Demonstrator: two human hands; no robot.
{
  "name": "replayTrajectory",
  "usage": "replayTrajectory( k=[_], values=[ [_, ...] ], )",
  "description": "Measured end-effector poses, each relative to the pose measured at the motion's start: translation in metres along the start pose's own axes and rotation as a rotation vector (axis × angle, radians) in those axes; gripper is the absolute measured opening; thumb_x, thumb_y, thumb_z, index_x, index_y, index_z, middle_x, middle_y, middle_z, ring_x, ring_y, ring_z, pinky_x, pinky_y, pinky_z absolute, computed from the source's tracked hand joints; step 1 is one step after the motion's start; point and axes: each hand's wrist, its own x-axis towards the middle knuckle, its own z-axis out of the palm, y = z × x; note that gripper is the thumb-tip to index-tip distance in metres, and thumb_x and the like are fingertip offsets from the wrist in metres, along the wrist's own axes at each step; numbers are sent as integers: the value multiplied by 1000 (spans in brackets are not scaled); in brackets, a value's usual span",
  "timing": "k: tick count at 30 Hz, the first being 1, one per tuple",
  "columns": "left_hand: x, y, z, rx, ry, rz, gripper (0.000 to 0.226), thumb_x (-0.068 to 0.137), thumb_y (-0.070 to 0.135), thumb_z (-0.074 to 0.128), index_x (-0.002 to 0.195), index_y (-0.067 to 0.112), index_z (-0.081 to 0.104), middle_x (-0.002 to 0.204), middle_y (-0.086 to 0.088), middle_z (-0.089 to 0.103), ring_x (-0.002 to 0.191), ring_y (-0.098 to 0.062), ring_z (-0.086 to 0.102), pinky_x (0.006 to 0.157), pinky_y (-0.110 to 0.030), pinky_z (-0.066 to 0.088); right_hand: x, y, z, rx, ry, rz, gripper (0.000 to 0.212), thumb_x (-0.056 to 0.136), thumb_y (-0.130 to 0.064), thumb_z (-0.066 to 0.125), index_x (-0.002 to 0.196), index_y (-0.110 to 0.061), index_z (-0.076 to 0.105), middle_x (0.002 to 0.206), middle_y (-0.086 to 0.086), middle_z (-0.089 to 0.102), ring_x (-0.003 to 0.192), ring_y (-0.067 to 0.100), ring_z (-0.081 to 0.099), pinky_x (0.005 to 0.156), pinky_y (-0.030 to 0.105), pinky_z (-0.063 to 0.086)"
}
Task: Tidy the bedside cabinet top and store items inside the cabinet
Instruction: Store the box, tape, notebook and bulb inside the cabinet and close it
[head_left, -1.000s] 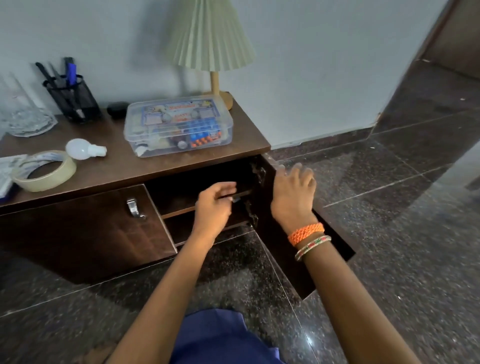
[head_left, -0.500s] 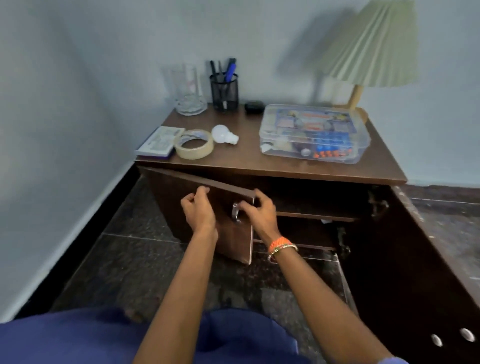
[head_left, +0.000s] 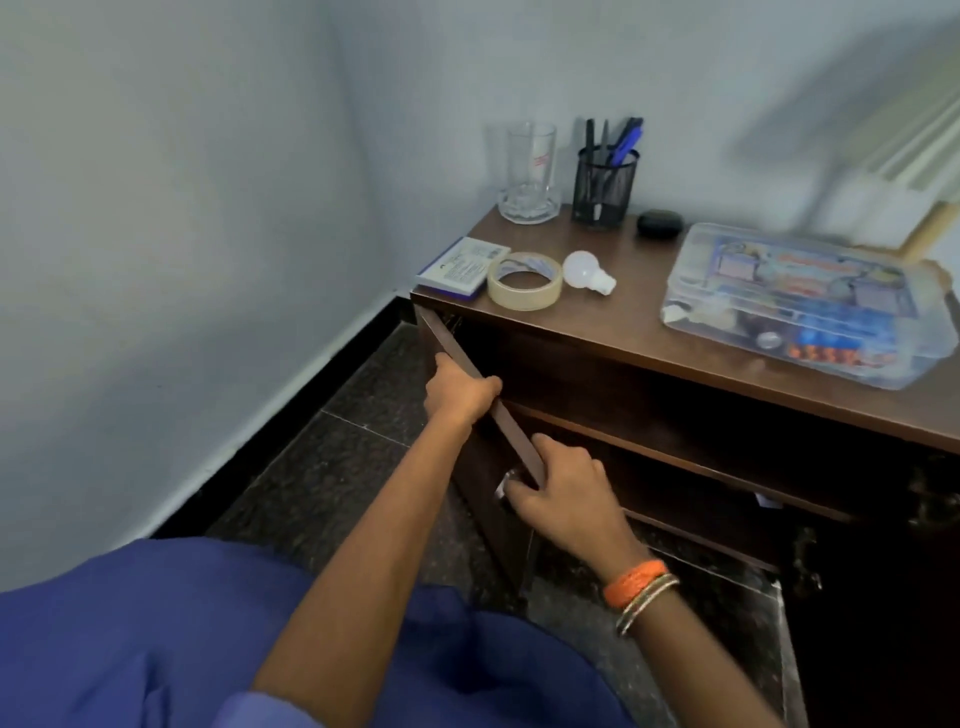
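Head camera: a person crouched at a brown bedside cabinet (head_left: 675, 358) in the corner of a pale-walled room has both hands on its left door (head_left: 483, 410), which stands swung open toward the viewer. The left hand (head_left: 460, 389) grips the door's top edge, fingers curled over it. The right hand (head_left: 563, 486) grasps the same door lower along that edge, at its free corner, its thumb at a small metal handle (head_left: 505, 486) on the door's face; an orange band and thin bangles circle that wrist. Behind the door, the cabinet's dark interior shows a single wooden shelf (head_left: 675, 457).

On the cabinet top, from the left front corner: a flat white card packet (head_left: 460, 266), a roll of beige tape (head_left: 524, 281) touching its edge, and a white light bulb (head_left: 587, 271) lying on its side just beside the tape. Along the wall stand a clear glass mug (head_left: 530, 174), a black mesh pen holder (head_left: 604, 184) with pens in it, and a small black oval case (head_left: 658, 223). A clear plastic lidded box (head_left: 810, 306) of colourful contents sits toward the right, with a blurred pleated lamp (head_left: 930, 156) behind it. Blue clothing fills the foreground over a dark speckled stone floor (head_left: 322, 467).
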Motion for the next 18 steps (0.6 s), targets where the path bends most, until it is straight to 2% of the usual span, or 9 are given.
replayTrajectory(
  k=[2, 4, 6, 8, 9, 12, 15, 17, 18],
  values=[
    [4, 0, 0, -1, -13, -6, 65, 78, 17, 69, 134, 14, 35, 129, -13, 51, 117, -30, 52, 91, -39, 49, 0, -5, 7, 29, 14, 40, 20, 77, -40, 58, 89, -25, 54, 78, -2, 61, 73, 22, 61, 65, 34, 50],
    [6, 3, 0, 17, -16, -8, 68, 78, 16, 68, 136, 13, 32, 130, -15, 50, 117, -31, 52, 90, -39, 49, 1, -4, 8, 48, 7, 53, 25, 79, -39, 59, 101, -26, 53, 85, 0, 63, 76, 22, 63, 66, 35, 52],
    [5, 5, -1, 45, -21, -17, 71, 78, 15, 68, 137, 13, 29, 131, -16, 48, 118, -32, 51, 88, -39, 48, 0, -2, 6, 50, -23, 36, 52, 82, -37, 60, 130, -30, 41, 98, 0, 63, 81, 20, 65, 72, 36, 56],
    [6, 4, -6, 82, -38, -24, 75, 78, 16, 68, 139, 14, 25, 133, -16, 47, 118, -32, 51, 87, -39, 49, 0, -6, 5, 28, -156, 15, 81, 83, -39, 61, 147, -37, 12, 108, -2, 59, 88, 18, 64, 77, 32, 55],
    [7, 3, -11, 107, -65, -26, 77, 78, 17, 68, 140, 15, 24, 133, -16, 46, 118, -32, 51, 89, -39, 50, 3, -10, 3, 8, -248, 1, 86, 82, -42, 60, 148, -40, 5, 111, -2, 56, 92, 18, 63, 79, 31, 54],
    [9, 0, -28, 155, -151, -23, 81, 72, 19, 70, 139, 17, 25, 131, -15, 49, 115, -32, 53, 92, -44, 50, 27, -27, 6, 28, -460, -47, 84, 84, -50, 57, 148, -39, 5, 121, -2, 55, 104, 20, 61, 90, 32, 51],
    [10, -2, -39, 219, -191, 3, 79, 75, 24, 71, 139, 14, 25, 130, -12, 48, 116, -30, 51, 96, -43, 47, 67, -39, 19, 149, -529, -11, 103, 84, -47, 60, 149, -23, -16, 129, 7, 55, 113, 23, 57, 95, 31, 45],
    [11, -3, -46, 241, -204, 14, 75, 79, 26, 67, 139, 14, 23, 129, -12, 47, 115, -30, 51, 96, -43, 47, 86, -41, 30, 286, -559, 22, 121, 73, -48, 67, 146, -22, -25, 130, 10, 56, 111, 23, 59, 100, 41, 47],
    [11, -4, -51, 259, -214, 21, 74, 80, 25, 66, 139, 15, 24, 127, -12, 47, 113, -30, 51, 95, -43, 48, 92, -41, 36, 336, -580, 45, 123, 72, -46, 69, 146, -23, -26, 129, 11, 57, 108, 24, 61, 97, 45, 49]
  ],
)
